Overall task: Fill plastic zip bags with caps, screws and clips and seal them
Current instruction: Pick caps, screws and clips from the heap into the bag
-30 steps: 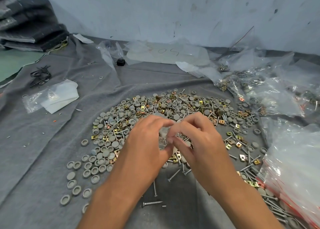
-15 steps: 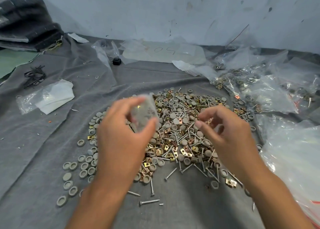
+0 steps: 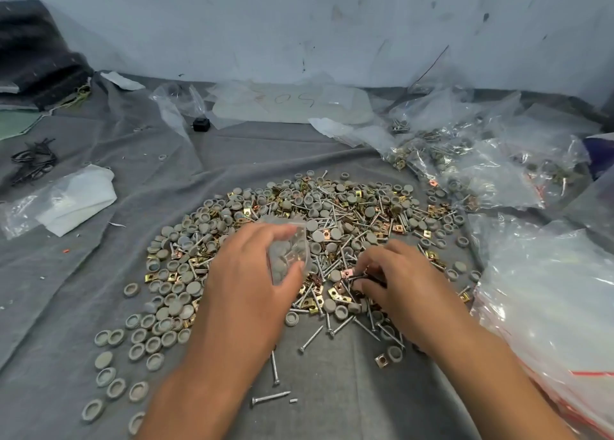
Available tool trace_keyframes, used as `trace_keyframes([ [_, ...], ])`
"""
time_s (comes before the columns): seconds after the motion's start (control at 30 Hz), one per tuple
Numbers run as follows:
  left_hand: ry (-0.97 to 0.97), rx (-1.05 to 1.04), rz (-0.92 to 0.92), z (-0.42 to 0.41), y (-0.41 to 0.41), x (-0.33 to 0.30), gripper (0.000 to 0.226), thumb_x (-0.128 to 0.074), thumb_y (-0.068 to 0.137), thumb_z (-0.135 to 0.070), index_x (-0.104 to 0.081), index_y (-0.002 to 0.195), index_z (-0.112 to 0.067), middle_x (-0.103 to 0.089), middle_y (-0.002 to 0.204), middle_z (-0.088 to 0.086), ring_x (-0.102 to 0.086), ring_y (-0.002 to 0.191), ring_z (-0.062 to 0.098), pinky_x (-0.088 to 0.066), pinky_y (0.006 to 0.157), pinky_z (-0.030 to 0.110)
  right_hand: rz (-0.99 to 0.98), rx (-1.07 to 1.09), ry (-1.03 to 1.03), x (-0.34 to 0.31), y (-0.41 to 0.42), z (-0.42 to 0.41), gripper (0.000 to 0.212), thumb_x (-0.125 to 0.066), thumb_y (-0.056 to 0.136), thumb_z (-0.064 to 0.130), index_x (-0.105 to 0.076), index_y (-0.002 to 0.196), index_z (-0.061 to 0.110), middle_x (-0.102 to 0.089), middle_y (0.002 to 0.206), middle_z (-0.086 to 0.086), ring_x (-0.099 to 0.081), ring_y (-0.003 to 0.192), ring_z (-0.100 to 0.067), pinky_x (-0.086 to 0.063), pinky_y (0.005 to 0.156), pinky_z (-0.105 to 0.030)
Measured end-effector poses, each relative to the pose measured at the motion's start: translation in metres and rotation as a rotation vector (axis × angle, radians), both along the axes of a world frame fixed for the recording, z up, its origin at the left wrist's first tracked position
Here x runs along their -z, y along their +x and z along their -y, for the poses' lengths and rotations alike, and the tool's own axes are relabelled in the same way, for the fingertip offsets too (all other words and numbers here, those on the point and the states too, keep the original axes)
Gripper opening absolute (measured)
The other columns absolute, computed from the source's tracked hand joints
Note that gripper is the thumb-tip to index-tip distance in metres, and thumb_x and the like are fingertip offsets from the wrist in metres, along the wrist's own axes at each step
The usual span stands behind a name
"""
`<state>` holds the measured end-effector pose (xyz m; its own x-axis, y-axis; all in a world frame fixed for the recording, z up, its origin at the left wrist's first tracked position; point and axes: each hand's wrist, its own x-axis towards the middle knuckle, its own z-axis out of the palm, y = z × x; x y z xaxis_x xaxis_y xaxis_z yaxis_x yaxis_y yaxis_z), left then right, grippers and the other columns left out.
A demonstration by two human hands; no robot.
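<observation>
Over the pile (image 3: 309, 240): left hand (image 3: 246, 280) grips bag (image 3: 289, 253) near it for filling; right hand (image 3: 395, 280) pinches small parts.

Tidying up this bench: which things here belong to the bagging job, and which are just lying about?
Job: small bag gripped in left hand; right hand picking in the pile of caps, screws, clips; filled bags.

Lying about: black wires, white cloth, black block.
</observation>
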<state>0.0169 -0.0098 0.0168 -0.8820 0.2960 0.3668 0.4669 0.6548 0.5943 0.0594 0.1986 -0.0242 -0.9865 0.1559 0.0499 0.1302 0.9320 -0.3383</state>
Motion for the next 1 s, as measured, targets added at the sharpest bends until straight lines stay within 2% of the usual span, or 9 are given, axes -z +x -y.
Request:
trace_keyframes([
  [0.07, -0.009, 0.008, 0.012, -0.004, 0.002, 0.001, 0.042, -0.074, 0.083, -0.030, -0.064, 0.123, -0.032, -0.054, 0.108, -0.026, -0.051, 0.090, -0.005, -0.052, 0.090, 0.028, 0.027, -0.015, 0.047, 0.001, 0.000, 0.002, 0.018, -0.060, 0.094, 0.053, -0.052, 0.108, 0.045, -0.040, 0.105, 0.017, -0.040, 0.098, -0.006, -0.038, 0.070, -0.026],
  [0.1, -0.010, 0.012, 0.016, -0.005, 0.002, 0.002, 0.042, -0.073, 0.082, -0.032, -0.064, 0.123, -0.033, -0.055, 0.109, -0.025, -0.052, 0.091, -0.002, -0.052, 0.092, 0.029, 0.043, -0.026, 0.068, 0.001, 0.000, 0.002, 0.019, -0.058, 0.095, 0.054, -0.048, 0.109, 0.045, -0.038, 0.107, 0.017, -0.038, 0.099, -0.006, -0.038, 0.069, -0.027],
  [0.3, -0.062, 0.036, 0.023, -0.013, 0.003, 0.009, 0.041, -0.076, 0.082, -0.026, -0.066, 0.122, -0.030, -0.055, 0.109, -0.024, -0.046, 0.088, -0.001, -0.038, 0.090, 0.017, 0.017, -0.059, 0.055, -0.001, -0.001, -0.003, 0.011, -0.063, 0.095, 0.047, -0.055, 0.099, 0.040, -0.052, 0.099, 0.022, -0.045, 0.096, -0.007, -0.035, 0.064, -0.025],
  [0.37, -0.076, 0.039, 0.028, -0.014, 0.003, 0.010, 0.042, -0.076, 0.082, -0.027, -0.066, 0.123, -0.030, -0.053, 0.107, -0.024, -0.044, 0.085, -0.001, -0.036, 0.089, 0.016, -0.003, -0.034, -0.003, -0.001, -0.001, -0.006, 0.012, -0.068, 0.093, 0.045, -0.057, 0.094, 0.040, -0.056, 0.094, 0.021, -0.048, 0.088, -0.005, -0.036, 0.061, -0.022],
  [0.5, -0.066, 0.033, 0.034, -0.013, 0.001, 0.012, 0.041, -0.077, 0.082, -0.025, -0.067, 0.122, -0.030, -0.055, 0.106, -0.023, -0.042, 0.083, 0.000, -0.034, 0.084, 0.017, -0.063, 0.051, -0.212, 0.000, -0.001, -0.015, 0.008, -0.072, 0.093, 0.034, -0.066, 0.094, 0.039, -0.065, 0.088, 0.022, -0.061, 0.075, 0.001, -0.053, 0.069, -0.028],
  [0.67, -0.089, 0.045, 0.040, -0.014, 0.001, 0.012, 0.043, -0.076, 0.084, -0.027, -0.065, 0.124, -0.030, -0.054, 0.112, -0.024, -0.048, 0.100, -0.004, -0.033, 0.093, 0.015, -0.153, 0.042, -0.445, -0.007, 0.001, -0.019, 0.014, -0.073, 0.092, 0.025, -0.071, 0.094, 0.038, -0.068, 0.087, 0.030, -0.064, 0.082, 0.010, -0.046, 0.066, -0.006],
  [0.83, -0.102, 0.052, 0.059, -0.014, 0.002, 0.013, 0.044, -0.076, 0.084, -0.031, -0.063, 0.126, -0.034, -0.053, 0.114, -0.027, -0.050, 0.106, -0.006, -0.033, 0.095, 0.013, -0.226, -0.014, -0.552, -0.018, 0.003, -0.015, 0.014, -0.070, 0.092, 0.021, -0.070, 0.095, 0.035, -0.072, 0.088, 0.019, -0.067, 0.084, 0.001, -0.052, 0.069, -0.013],
  [0.93, -0.077, 0.061, 0.063, -0.015, 0.002, 0.013, 0.043, -0.078, 0.084, -0.029, -0.064, 0.124, -0.034, -0.055, 0.112, -0.027, -0.050, 0.099, -0.006, -0.035, 0.091, 0.013, -0.373, -0.112, -0.593, -0.026, 0.005, 0.000, 0.012, -0.070, 0.092, 0.019, -0.069, 0.096, 0.031, -0.071, 0.088, 0.016, -0.067, 0.081, -0.008, -0.052, 0.066, -0.017],
  [1.0, -0.044, 0.076, 0.075, -0.015, 0.002, 0.012, 0.042, -0.078, 0.083, -0.031, -0.064, 0.122, -0.036, -0.053, 0.107, -0.028, -0.049, 0.090, -0.008, -0.038, 0.086, 0.013, -0.496, -0.184, -0.554, -0.028, 0.006, 0.016, 0.010, -0.070, 0.091, 0.020, -0.068, 0.098, 0.028, -0.068, 0.089, 0.017, -0.066, 0.080, -0.008, -0.049, 0.067, -0.014],
])
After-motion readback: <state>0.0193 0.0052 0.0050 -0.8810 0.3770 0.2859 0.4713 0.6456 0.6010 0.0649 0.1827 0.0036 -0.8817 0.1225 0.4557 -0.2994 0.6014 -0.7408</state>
